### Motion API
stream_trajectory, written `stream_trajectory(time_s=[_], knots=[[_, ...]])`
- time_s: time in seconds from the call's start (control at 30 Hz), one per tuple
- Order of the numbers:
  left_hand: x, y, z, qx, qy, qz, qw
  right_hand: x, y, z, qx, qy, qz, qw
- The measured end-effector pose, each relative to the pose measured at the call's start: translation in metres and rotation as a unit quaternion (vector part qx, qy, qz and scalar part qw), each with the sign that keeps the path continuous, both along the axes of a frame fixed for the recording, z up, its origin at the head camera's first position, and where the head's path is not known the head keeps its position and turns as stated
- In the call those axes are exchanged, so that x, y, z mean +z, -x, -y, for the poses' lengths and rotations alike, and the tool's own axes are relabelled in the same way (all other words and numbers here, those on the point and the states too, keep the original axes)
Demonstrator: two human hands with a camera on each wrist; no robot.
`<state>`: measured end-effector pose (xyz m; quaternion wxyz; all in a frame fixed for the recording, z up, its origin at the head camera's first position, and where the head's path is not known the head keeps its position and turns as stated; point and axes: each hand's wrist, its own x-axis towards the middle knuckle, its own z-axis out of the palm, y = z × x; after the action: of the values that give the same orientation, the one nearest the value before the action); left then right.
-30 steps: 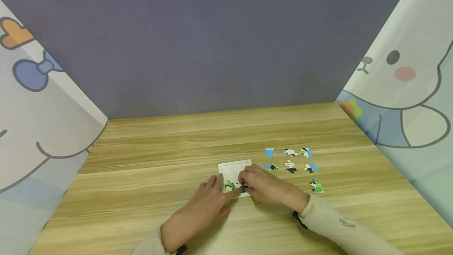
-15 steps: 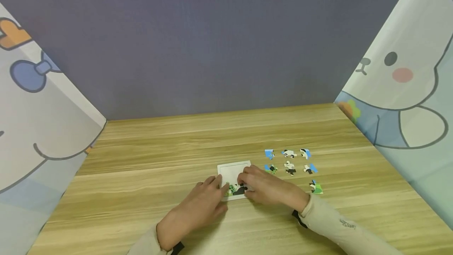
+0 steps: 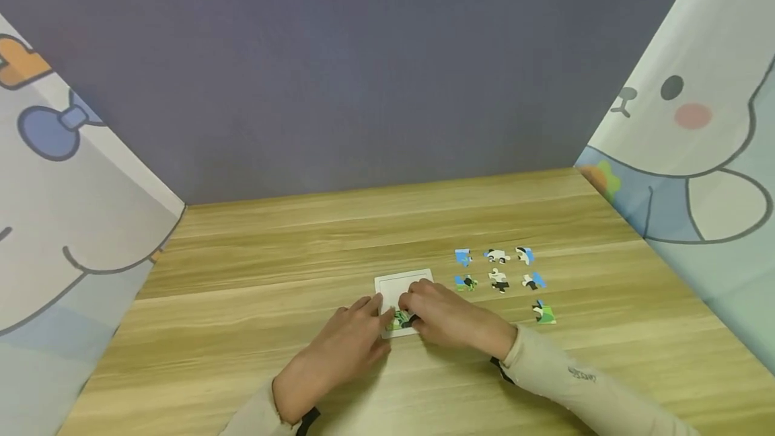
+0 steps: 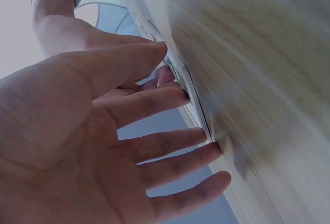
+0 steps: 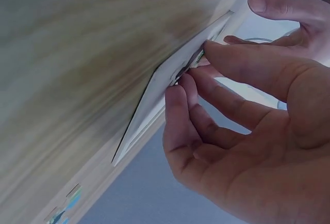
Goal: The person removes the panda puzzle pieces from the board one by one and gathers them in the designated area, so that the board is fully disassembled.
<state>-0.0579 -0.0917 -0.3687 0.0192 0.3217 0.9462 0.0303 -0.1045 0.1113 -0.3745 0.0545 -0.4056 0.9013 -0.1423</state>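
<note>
A small white puzzle tray (image 3: 396, 284) lies on the table, with green panda-patterned pieces (image 3: 399, 319) along its near edge. My left hand (image 3: 342, 342) rests at the tray's left side with its fingers extended; in the left wrist view the fingertips (image 4: 198, 135) meet the tray's edge. My right hand (image 3: 448, 315) reaches over the tray's right part. Its thumb and curled fingers pinch a dark puzzle piece (image 5: 184, 70) down at the tray surface, largely covered by the hand in the head view.
Several loose puzzle pieces lie to the right in rows, among them a blue corner piece (image 3: 463, 256), a panda-face piece (image 3: 498, 256) and a green piece (image 3: 544, 313). A grey panel (image 3: 375, 73) stands behind the wooden table (image 3: 272, 254), with cartoon-printed cloth on both sides.
My left index finger has drawn back from the dark piece to the tray's left side. My right hand has shifted slightly left over the lower pieces. The loose pieces stay in place.
</note>
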Motion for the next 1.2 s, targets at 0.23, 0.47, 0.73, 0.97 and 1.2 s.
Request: stream_trajectory(time_s=[0.23,0.47,0.73,0.97,1.2], knots=[[0.0001,-0.0011,-0.0030,0.016,0.010,0.002,0.9998,0.0002,0.0004,-0.0027,0.002,-0.003,0.025,1.000],[0.0029,-0.0026,-0.0030,0.019,0.011,-0.003,0.9998,0.0012,0.0010,-0.0033,-0.005,0.000,0.040,0.999],[0.0022,-0.0025,-0.0049,0.025,0.013,0.002,0.9996,0.0020,0.0009,-0.0053,-0.007,0.006,0.050,0.999],[0.0014,-0.0026,-0.0046,0.027,0.013,0.006,0.9995,0.0029,0.0047,-0.0060,0.012,0.039,0.057,0.998],[0.0013,-0.0023,-0.0036,0.023,0.013,0.003,0.9997,0.0020,0.0070,-0.0068,0.023,0.055,0.067,0.996]])
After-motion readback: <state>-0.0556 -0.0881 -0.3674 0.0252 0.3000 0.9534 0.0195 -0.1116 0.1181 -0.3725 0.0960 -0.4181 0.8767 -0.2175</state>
